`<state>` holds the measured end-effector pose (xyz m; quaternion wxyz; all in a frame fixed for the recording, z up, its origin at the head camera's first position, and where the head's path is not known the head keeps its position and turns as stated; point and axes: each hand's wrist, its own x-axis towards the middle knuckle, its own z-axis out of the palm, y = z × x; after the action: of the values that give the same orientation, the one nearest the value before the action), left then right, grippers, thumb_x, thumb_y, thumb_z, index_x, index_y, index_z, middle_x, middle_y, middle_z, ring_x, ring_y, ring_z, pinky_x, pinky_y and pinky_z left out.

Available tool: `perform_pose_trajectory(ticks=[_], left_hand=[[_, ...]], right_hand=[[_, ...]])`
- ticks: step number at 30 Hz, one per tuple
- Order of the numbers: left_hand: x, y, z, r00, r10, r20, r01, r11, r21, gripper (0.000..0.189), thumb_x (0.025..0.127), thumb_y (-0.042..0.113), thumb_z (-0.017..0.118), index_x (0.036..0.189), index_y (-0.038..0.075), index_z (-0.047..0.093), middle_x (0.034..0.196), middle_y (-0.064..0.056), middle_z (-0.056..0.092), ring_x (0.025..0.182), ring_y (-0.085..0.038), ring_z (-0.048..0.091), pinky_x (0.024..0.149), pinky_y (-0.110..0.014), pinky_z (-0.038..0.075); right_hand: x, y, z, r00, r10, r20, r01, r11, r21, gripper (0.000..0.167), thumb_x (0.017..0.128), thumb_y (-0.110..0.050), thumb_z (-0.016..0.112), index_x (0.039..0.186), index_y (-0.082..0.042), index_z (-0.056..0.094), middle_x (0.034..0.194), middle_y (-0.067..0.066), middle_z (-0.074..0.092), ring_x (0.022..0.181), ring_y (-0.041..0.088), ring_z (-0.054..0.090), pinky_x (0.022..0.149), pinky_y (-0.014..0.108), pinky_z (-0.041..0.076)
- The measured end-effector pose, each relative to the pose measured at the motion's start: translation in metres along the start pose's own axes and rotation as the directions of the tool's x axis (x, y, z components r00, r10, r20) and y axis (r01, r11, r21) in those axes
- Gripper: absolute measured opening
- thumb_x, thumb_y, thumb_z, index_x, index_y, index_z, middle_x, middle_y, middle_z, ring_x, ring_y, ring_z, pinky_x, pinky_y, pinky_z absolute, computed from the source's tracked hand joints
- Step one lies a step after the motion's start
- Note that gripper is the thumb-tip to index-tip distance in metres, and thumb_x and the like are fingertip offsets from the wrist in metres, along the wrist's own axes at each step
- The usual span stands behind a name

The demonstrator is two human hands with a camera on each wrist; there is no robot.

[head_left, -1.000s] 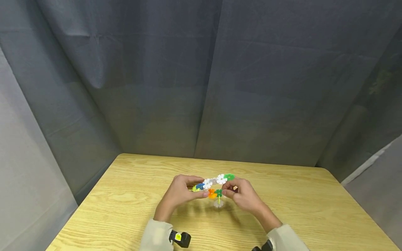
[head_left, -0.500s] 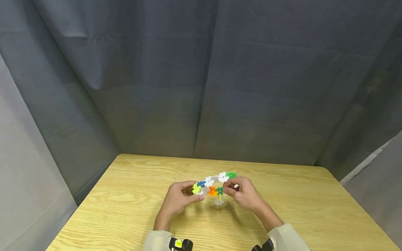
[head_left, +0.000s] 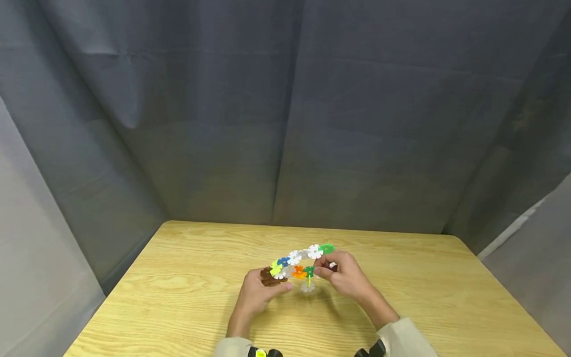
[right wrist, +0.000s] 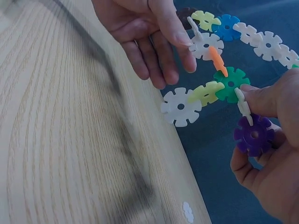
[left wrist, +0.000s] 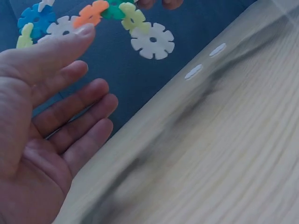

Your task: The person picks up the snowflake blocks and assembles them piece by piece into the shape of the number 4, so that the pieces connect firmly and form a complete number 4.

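Observation:
A looped chain of notched plastic snowflake discs (head_left: 298,271) is held up over the table, in white, yellow, blue, orange, green and other colours. My right hand (head_left: 343,273) pinches it at a white disc (right wrist: 242,106) between the green disc (right wrist: 240,92) and the purple disc (right wrist: 242,136). The right fingers curl behind the purple one. Beside the chain's left end, my left hand (left wrist: 56,107) has its fingers loosely spread and its thumb extended in front of a white disc. Whether the thumb touches the chain I cannot tell. A white disc (left wrist: 161,49) hangs at the near lower end.
The wood-grain table (head_left: 187,277) extends around both hands. Small white oval shapes (left wrist: 217,50) show along its edge in the wrist views. A dark grey curtain (head_left: 223,124) stands behind the table, with paler cloth (head_left: 27,248) at the left.
My left hand has loosened from the chain and drawn lower, uncovering its yellow and brown discs. The right hand stays almost in place with its pinch.

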<state>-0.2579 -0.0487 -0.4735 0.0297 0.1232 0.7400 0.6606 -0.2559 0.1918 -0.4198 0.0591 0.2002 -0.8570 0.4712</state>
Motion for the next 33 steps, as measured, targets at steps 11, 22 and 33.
perform_pose_trajectory(ticks=[11, 22, 33], left_hand=[[-0.002, 0.001, 0.022, 0.999, 0.031, -0.03, -0.033, 0.996, -0.084, 0.048, 0.082, 0.017, 0.085, 0.122, 0.001, 0.066, 0.111, -0.008, 0.072, 0.103, -0.024, 0.067, 0.091, -0.032, 0.052], [-0.001, -0.004, 0.034, 0.989, 0.078, -0.127, -0.089, 0.993, -0.081, 0.039, 0.08, 0.013, 0.085, 0.115, 0.001, 0.069, 0.107, -0.008, 0.072, 0.1, -0.02, 0.066, 0.089, -0.028, 0.051], [-0.004, -0.006, 0.035, 0.989, 0.02, -0.146, -0.03, 0.997, -0.07, 0.052, 0.079, 0.018, 0.087, 0.121, -0.002, 0.066, 0.113, -0.008, 0.071, 0.104, -0.021, 0.065, 0.094, -0.034, 0.05]], right_hand=[[-0.001, -0.001, 0.001, 1.0, -0.017, -0.015, 0.017, 1.0, -0.01, 0.013, 0.089, 0.0, 0.07, 0.081, -0.01, 0.071, 0.079, -0.001, 0.059, 0.075, 0.022, 0.052, 0.061, 0.026, 0.045], [-0.004, -0.003, 0.009, 1.0, -0.005, 0.005, 0.004, 0.999, 0.054, 0.007, 0.09, 0.004, 0.068, 0.085, 0.0, 0.07, 0.086, 0.007, 0.065, 0.069, 0.017, 0.05, 0.056, 0.023, 0.043], [-0.004, -0.001, 0.015, 1.0, 0.004, 0.029, -0.006, 0.997, 0.082, 0.005, 0.091, -0.005, 0.07, 0.087, -0.005, 0.071, 0.086, 0.003, 0.064, 0.073, 0.017, 0.053, 0.059, 0.025, 0.046]])
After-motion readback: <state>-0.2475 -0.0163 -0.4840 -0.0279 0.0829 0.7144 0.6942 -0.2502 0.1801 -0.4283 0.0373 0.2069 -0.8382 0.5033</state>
